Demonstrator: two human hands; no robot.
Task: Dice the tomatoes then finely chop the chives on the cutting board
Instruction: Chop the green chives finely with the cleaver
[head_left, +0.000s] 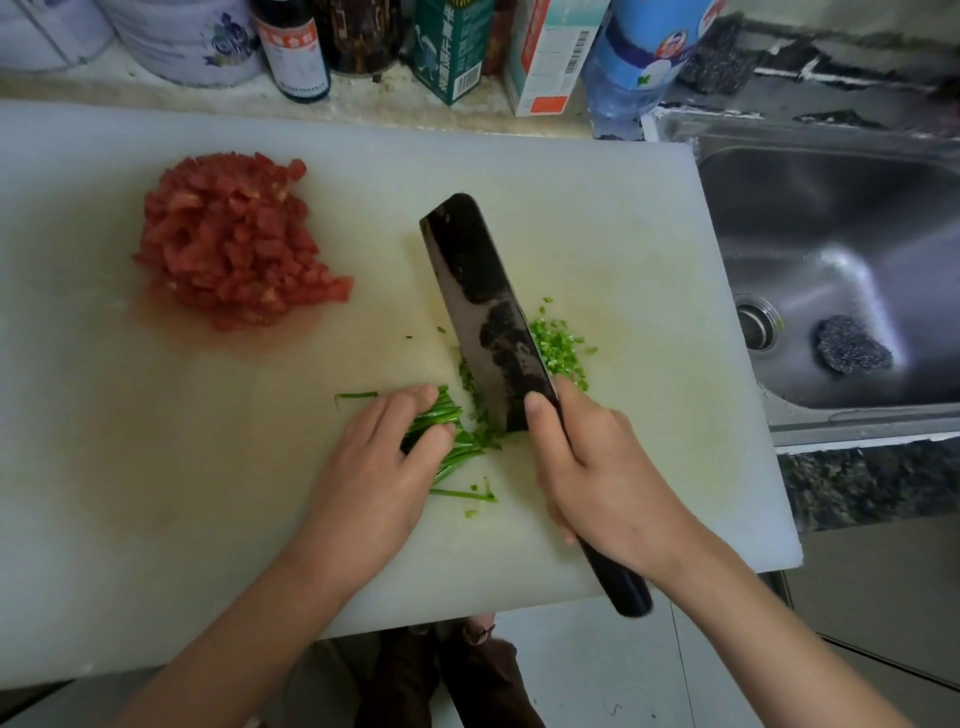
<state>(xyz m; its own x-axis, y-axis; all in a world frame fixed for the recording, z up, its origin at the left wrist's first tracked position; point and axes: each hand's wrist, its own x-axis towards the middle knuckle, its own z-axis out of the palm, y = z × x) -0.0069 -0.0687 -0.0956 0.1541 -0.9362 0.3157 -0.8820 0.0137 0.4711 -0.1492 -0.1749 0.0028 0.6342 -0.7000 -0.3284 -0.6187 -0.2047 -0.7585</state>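
A bundle of uncut chives (447, 431) lies near the middle of the white cutting board (623, 218), pinned under the curled fingers of the left hand (379, 467). Just beside the bundle's cut ends stands the dark cleaver (483, 306); its edge seems to rest on the board, though the angle makes that hard to confirm. The right hand (597, 478) wraps around the cleaver's black handle, thumb pressed against the flat of the blade. A small heap of chopped chives (558, 348) sits on the far side of the blade. Well apart, toward the board's far left, is a pile of diced tomatoes (234, 239) in a pool of juice. A steel sink (831, 208) adjoins the board on the right, and bottles and cartons (452, 47) line the back.
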